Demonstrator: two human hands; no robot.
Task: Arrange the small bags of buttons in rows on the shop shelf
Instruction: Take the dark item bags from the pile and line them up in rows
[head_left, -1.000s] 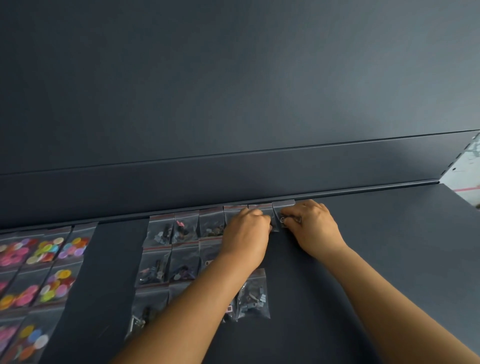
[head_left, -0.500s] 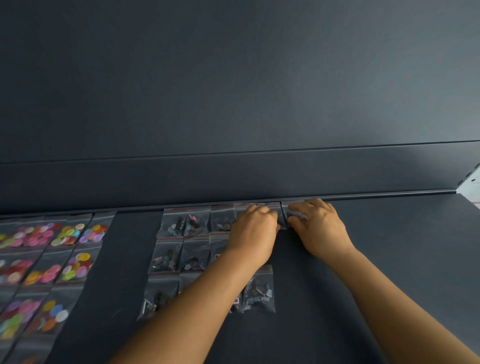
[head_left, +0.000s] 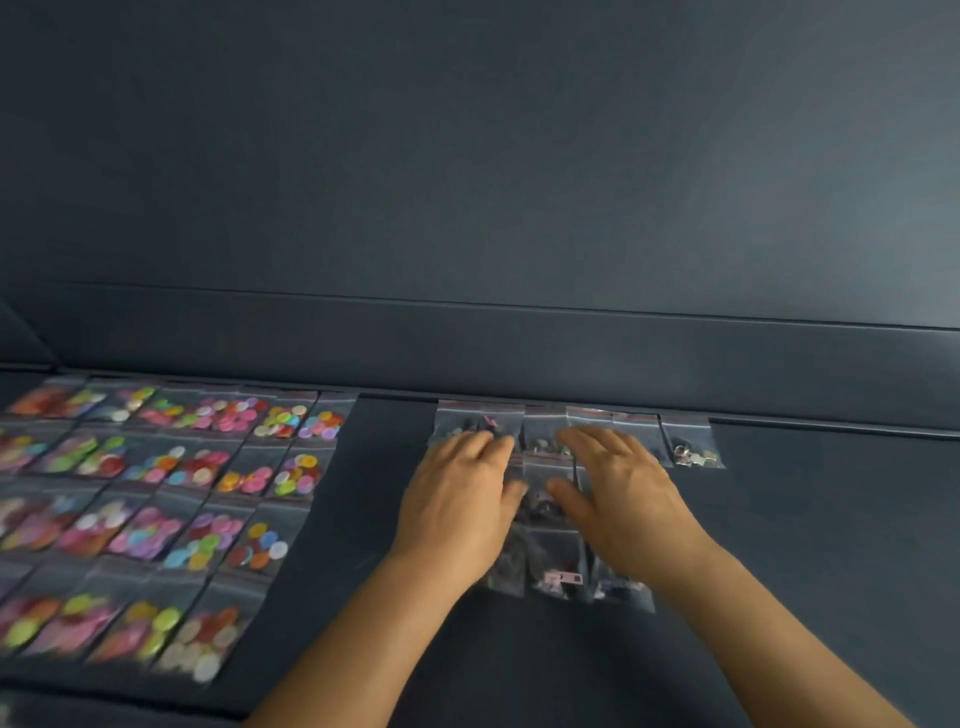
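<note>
On the shelf (head_left: 779, 519), both hands (head_left: 457, 499) (head_left: 623, 493) lie flat, fingers straight, on seemingly unlabelled button bags (head_left: 556, 571).

Back wall (head_left: 467, 156): dark blue-grey panel, plain, matte, fills the upper half.
Ledge (head_left: 519, 348): long horizontal band of the same colour along the wall's foot, just above the shelf.
Shelf (head_left: 831, 545): flat, dark, same tone.
Light: soft, brighter toward upper right of the wall.

Dark blue-grey shelf (head_left: 805, 519), multicoloured button bags (head_left: 171, 493), red-striped clear bags (head_left: 688, 441)
</note>
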